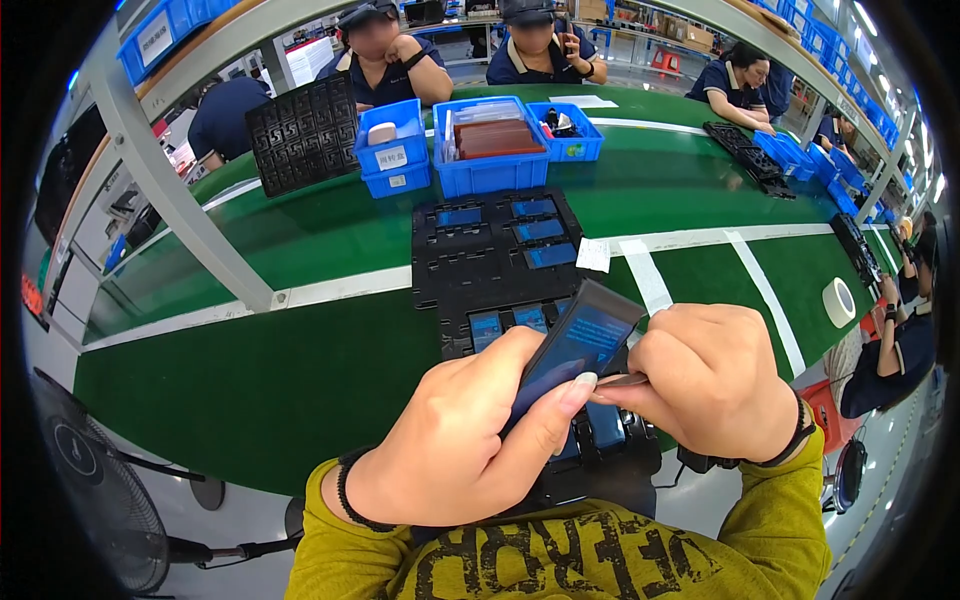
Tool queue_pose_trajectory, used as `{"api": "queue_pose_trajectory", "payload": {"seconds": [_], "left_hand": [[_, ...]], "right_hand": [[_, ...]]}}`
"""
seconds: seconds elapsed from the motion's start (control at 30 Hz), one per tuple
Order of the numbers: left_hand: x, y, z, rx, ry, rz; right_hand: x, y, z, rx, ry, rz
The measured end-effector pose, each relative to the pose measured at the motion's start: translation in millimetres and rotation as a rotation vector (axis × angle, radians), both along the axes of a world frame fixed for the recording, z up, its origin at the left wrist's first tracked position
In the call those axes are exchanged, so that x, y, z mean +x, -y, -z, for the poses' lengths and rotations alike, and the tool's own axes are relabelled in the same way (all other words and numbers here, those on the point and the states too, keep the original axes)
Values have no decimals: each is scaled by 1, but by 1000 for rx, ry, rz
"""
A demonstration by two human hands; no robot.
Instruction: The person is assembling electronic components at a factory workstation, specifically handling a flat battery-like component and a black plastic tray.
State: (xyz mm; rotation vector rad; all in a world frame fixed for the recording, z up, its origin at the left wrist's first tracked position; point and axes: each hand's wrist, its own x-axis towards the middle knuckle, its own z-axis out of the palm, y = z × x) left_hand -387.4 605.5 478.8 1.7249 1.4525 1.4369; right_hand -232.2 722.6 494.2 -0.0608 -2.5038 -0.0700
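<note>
A flat dark panel with a glossy blue face (590,335), shaped like a phone screen, is tilted upright in my left hand (470,430). The left thumb lies across its face and the fingers wrap behind it. At the panel's lower right edge, my right hand (715,375) pinches a small thin dark piece (624,380), too small to name. The left thumb tip is close beside that piece. Below and beyond the hands is a black moulded tray (465,265), with several similar blue panels (540,229) in its slots. My hands hide part of the nearer tray area.
Blue bins (492,178) stand on the green bench beyond the trays, beside an upright black tray (305,135). A white tape roll (838,302) lies at right. A grey post (185,190) rises at left, near a fan (95,480). Several people sit across and along the bench.
</note>
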Motion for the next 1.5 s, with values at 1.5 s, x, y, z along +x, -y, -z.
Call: {"api": "queue_pose_trajectory", "payload": {"seconds": [1.5], "left_hand": [[6, -7, -2, -175, 338, 38]], "right_hand": [[2, 5, 7, 90, -15, 128]]}}
